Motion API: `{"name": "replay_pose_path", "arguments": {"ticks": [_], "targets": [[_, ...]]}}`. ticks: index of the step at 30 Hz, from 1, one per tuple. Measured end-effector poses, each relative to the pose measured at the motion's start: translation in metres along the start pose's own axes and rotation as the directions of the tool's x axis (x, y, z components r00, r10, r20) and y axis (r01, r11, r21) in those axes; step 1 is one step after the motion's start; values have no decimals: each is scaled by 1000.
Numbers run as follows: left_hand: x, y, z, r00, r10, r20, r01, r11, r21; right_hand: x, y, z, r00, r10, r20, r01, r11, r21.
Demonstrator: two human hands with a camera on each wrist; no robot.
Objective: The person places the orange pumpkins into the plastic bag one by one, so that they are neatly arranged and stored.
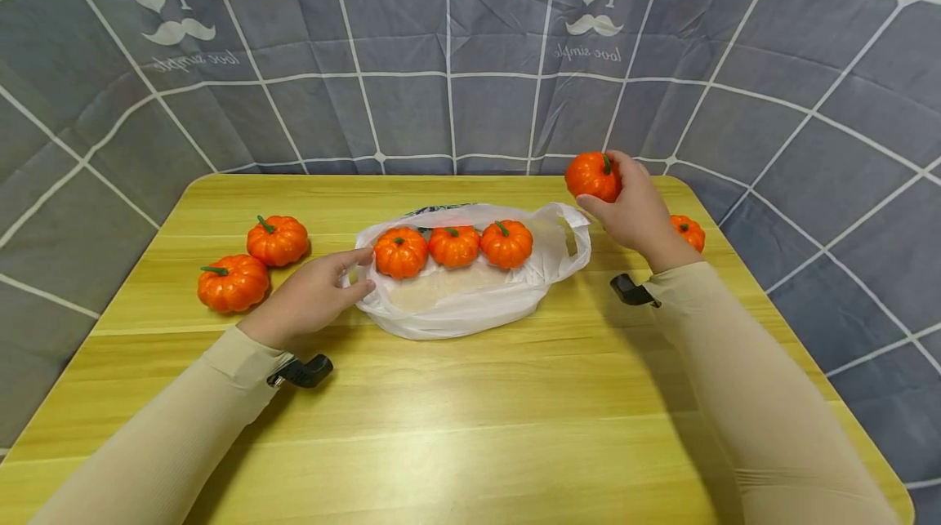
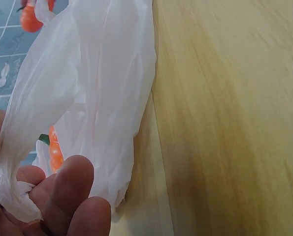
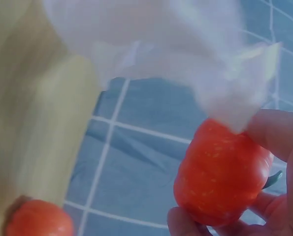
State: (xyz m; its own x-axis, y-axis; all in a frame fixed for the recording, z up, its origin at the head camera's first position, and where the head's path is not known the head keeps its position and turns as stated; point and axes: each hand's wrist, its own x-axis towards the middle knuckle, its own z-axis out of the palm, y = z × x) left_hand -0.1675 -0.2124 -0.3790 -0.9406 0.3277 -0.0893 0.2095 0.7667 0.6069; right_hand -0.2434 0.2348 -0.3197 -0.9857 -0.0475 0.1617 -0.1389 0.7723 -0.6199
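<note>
A white plastic bag (image 1: 448, 309) lies on its side, its top pulled open, with small orange pumpkins (image 1: 400, 252) lined up inside. At its left end my left hand (image 1: 312, 296) holds the bag's handle (image 2: 13, 172), the fingers curled about the thin plastic. My right hand (image 1: 632, 211) grips another pumpkin (image 1: 590, 176) with a green stem, raised above the table beyond the bag's right end. Seen from the right wrist, thumb and fingers wrap that pumpkin (image 3: 222, 174), and a blurred flap of the bag (image 3: 161, 49) overlaps its top.
Two more pumpkins (image 1: 233, 283) sit on the wooden table (image 1: 456, 427) left of my left hand. One pumpkin (image 1: 688, 233) stands near the right edge, partly behind my right wrist. A grey checked cloth (image 1: 404, 35) hangs behind the table.
</note>
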Motion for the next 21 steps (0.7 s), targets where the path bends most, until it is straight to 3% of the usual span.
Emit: {"name": "replay_pose_path", "arguments": {"ticks": [11,21], "targets": [[0,1,0,1000,-1,3,1,1000,-1,-16,-43,-6,991,-120,-55,123,992,39],[0,0,0,1000,0,3,0,1000,4,-35,-75,21,946,-324,-24,325,944,53]]}}
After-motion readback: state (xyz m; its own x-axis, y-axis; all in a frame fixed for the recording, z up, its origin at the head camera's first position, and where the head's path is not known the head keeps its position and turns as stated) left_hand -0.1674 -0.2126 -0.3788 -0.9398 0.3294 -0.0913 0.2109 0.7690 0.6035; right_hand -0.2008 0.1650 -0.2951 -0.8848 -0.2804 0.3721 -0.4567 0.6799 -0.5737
